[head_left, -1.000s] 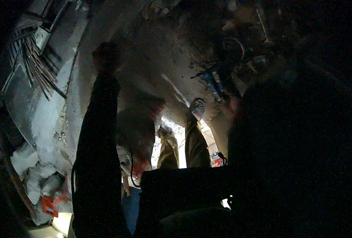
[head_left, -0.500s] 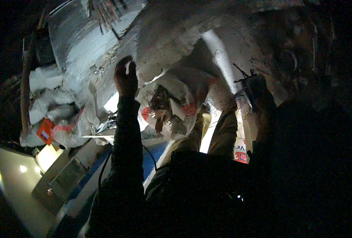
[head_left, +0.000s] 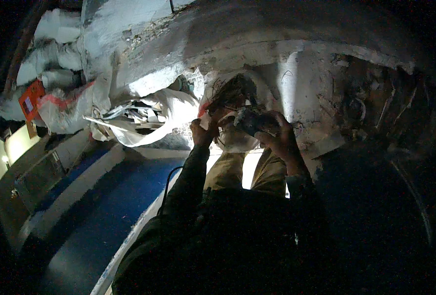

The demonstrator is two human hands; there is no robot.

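In front of my knees stands an opened pale plastic sack (head_left: pixel 237 141) with red marks, holding dark, stringy scraps (head_left: pixel 232 93). My left hand (head_left: pixel 205 132) is closed at the sack's left rim, its fingers apparently pinching the edge. Over the sack's mouth, my right hand (head_left: pixel 278 140) grips a dark, lumpy bundle (head_left: pixel 251 120). Poor light hides exactly what the bundle is.
Left of my hand lies another white sack (head_left: pixel 154 132) with flat, broken pieces in it. Beyond are stacked filled bags (head_left: pixel 55 59) and an orange-red label (head_left: pixel 31 102). A pale rough ledge (head_left: pixel 227 46) runs behind; blue floor (head_left: pixel 114 196) lies lower left.
My left hand has come down and right to the sack's rim. My right hand has moved left, bringing the dark bundle over the sack. The view has also shifted.
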